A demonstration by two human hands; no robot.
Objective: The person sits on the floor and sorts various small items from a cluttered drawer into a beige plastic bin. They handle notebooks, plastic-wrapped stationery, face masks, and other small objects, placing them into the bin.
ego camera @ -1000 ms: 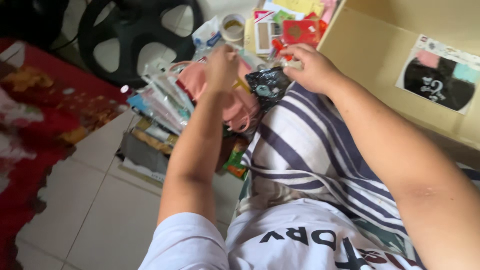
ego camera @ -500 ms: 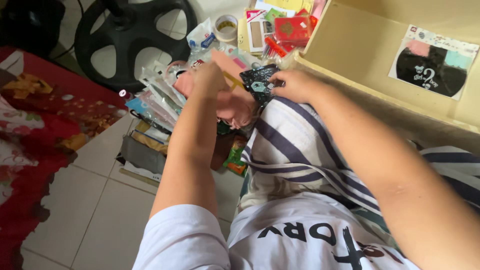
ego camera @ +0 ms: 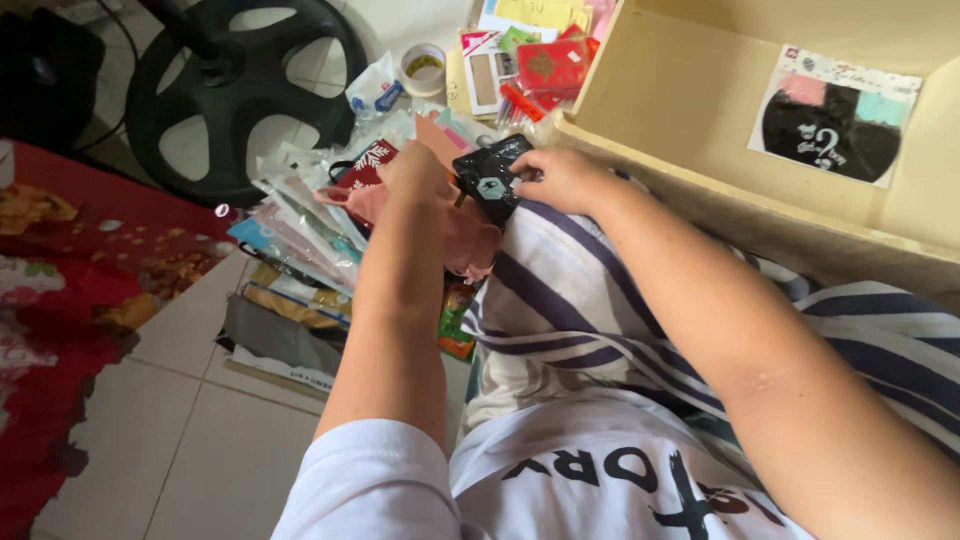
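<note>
while right hand [ego camera: 563, 180] fingers pinch black packet [ego camera: 487, 177], left hand [ego camera: 415, 172] grips pink cloth [ego camera: 462, 235], packets [ego camera: 300, 215] beside

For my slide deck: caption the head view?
Both hands, left hand and right hand, grip a black packet above pink fabric.

The pale tiled floor [ego camera: 190, 440] carries a heap of clear plastic packets [ego camera: 300, 210], a black fan base [ego camera: 240, 90], a tape roll [ego camera: 422, 68], coloured cards [ego camera: 520, 55], a cardboard box [ego camera: 700, 110] and a red patterned mat [ego camera: 70, 290].
</note>
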